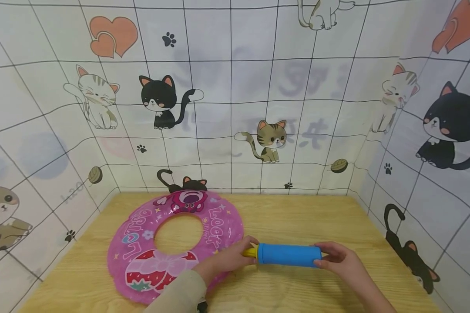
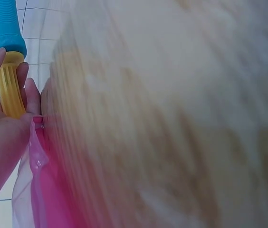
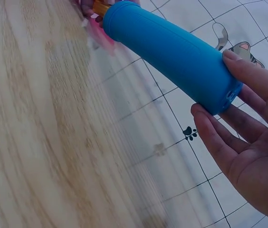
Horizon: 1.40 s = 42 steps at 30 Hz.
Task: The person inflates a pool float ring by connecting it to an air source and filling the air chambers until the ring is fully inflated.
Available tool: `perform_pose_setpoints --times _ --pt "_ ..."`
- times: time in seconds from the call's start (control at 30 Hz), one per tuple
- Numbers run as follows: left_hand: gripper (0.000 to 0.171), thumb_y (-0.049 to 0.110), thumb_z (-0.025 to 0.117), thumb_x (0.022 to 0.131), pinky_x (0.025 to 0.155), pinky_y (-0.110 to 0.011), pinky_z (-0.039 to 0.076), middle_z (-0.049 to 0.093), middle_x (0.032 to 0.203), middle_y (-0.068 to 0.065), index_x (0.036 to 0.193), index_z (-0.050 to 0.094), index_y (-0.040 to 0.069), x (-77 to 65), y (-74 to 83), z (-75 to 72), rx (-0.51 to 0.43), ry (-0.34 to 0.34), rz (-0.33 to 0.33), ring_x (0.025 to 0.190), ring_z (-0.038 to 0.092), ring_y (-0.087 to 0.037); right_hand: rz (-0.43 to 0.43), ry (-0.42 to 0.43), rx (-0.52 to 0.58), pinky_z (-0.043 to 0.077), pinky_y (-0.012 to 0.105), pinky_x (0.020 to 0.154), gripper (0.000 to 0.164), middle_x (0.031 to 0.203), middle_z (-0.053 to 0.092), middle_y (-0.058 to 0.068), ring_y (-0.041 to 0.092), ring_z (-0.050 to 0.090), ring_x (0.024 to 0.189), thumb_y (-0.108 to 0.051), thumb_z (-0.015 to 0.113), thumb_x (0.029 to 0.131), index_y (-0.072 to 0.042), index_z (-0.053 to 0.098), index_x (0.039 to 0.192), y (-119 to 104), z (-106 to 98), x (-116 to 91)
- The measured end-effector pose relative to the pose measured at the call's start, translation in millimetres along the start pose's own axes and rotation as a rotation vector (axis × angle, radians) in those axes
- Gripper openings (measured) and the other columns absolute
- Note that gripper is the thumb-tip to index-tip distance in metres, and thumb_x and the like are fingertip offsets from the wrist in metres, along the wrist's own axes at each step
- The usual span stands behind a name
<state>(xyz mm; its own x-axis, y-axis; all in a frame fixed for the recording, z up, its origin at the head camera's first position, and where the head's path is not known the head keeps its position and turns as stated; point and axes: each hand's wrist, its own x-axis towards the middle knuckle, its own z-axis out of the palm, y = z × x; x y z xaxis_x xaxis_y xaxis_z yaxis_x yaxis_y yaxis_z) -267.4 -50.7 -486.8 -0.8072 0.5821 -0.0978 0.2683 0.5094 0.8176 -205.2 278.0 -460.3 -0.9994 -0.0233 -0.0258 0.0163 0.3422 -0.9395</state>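
A blue hand pump (image 1: 290,254) with a yellow handle (image 2: 10,90) lies crosswise between both hands, low over the table in the head view. My left hand (image 1: 230,258) grips the yellow handle, thumb and fingers around it in the left wrist view. At the pump's other end, my right hand (image 1: 340,258) pinches the blue barrel (image 3: 172,57) between thumb and fingertips, the palm away from it. A pink inflatable swim ring (image 1: 121,243), printed with strawberries and letters, lies flat at the left. My left forearm passes over its near right edge.
Under everything is a light wooden table (image 1: 305,217). White cloth walls (image 1: 219,87) with a grid and cartoon cats rise at the back and both sides. A beige sleeve (image 1: 180,295) covers my left forearm.
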Motion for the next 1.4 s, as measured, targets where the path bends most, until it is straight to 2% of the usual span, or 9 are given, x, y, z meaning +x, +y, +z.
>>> perform_pose_setpoints --times 0.33,0.6,0.9,0.97,1.03,1.13,1.2,1.3,1.4 --pt "0.038 0.021 0.067 0.093 0.103 -0.049 0.039 0.058 0.128 -0.008 0.126 0.048 0.025 0.7 1.8 1.5 -0.010 0.009 0.024 0.121 0.052 -0.028 0.028 0.042 -0.084 0.055 0.031 0.080 0.062 0.134 0.054 0.021 0.012 0.064 0.096 -0.025 0.078 0.084 -0.001 0.054 0.135 4 -36 -14" --pt "0.038 0.020 0.068 0.093 0.103 -0.048 0.038 0.059 0.125 -0.008 0.126 0.049 0.022 0.1 3.4 0.3 -0.006 0.013 0.032 0.119 0.054 -0.026 0.082 0.054 -0.205 0.055 0.035 0.080 0.069 0.138 0.050 0.024 0.021 0.062 0.104 -0.035 0.072 0.089 0.000 0.046 0.141 6 -75 -31" --pt "0.035 0.022 0.070 0.091 0.103 -0.048 0.039 0.059 0.126 -0.006 0.122 0.053 0.020 0.8 3.3 1.3 0.000 0.045 0.014 0.122 0.052 -0.028 0.102 0.133 -0.259 0.054 0.029 0.076 0.072 0.119 0.057 -0.016 -0.011 0.053 0.089 -0.043 0.067 0.090 0.000 0.044 0.143 15 -111 -47" --pt "0.033 0.022 0.070 0.091 0.103 -0.048 0.040 0.060 0.125 -0.004 0.120 0.055 0.018 -0.1 4.2 -0.7 0.009 0.053 0.016 0.120 0.053 -0.026 0.109 0.138 -0.281 0.055 0.031 0.076 0.074 0.127 0.059 -0.002 -0.006 0.056 0.091 -0.044 0.067 0.090 0.001 0.042 0.144 15 -115 -47" --pt "0.031 0.022 0.069 0.091 0.099 -0.045 0.043 0.061 0.121 -0.002 0.118 0.056 0.018 -1.0 4.4 -2.7 0.017 0.055 0.032 0.111 0.057 -0.022 0.101 0.138 -0.266 0.056 0.033 0.077 0.074 0.125 0.059 -0.005 -0.001 0.060 0.092 -0.043 0.067 0.091 0.003 0.041 0.143 15 -116 -48" --pt "0.029 0.022 0.070 0.091 0.092 -0.040 0.046 0.061 0.116 0.001 0.116 0.056 0.018 -2.8 5.5 -6.2 0.022 0.067 0.050 0.098 0.057 -0.016 0.113 0.125 -0.220 0.056 0.036 0.078 0.073 0.128 0.060 0.011 0.015 0.066 0.093 -0.039 0.068 0.091 0.004 0.040 0.143 12 -113 -49" --pt "0.028 0.023 0.071 0.090 0.089 -0.038 0.046 0.062 0.112 0.003 0.115 0.056 0.018 -3.4 5.5 -7.5 0.042 0.084 0.051 0.092 0.056 -0.014 0.108 0.118 -0.150 0.056 0.036 0.078 0.068 0.123 0.062 0.000 0.020 0.068 0.092 -0.033 0.067 0.092 0.004 0.041 0.143 11 -106 -49" --pt "0.029 0.024 0.072 0.090 0.094 -0.040 0.045 0.061 0.111 0.005 0.115 0.058 0.018 -4.3 6.4 -8.1 0.065 0.110 0.052 0.098 0.056 -0.014 0.088 0.097 -0.076 0.056 0.040 0.080 0.061 0.124 0.057 -0.003 0.026 0.068 0.093 -0.026 0.068 0.093 0.002 0.042 0.141 8 -90 -48" --pt "0.030 0.024 0.072 0.090 0.099 -0.044 0.044 0.062 0.113 0.005 0.116 0.060 0.017 -5.2 8.6 -9.4 0.088 0.129 0.061 0.108 0.057 -0.018 0.069 0.072 -0.036 0.055 0.044 0.083 0.059 0.130 0.050 0.006 0.025 0.068 0.094 -0.024 0.069 0.092 -0.001 0.043 0.140 4 -70 -43"
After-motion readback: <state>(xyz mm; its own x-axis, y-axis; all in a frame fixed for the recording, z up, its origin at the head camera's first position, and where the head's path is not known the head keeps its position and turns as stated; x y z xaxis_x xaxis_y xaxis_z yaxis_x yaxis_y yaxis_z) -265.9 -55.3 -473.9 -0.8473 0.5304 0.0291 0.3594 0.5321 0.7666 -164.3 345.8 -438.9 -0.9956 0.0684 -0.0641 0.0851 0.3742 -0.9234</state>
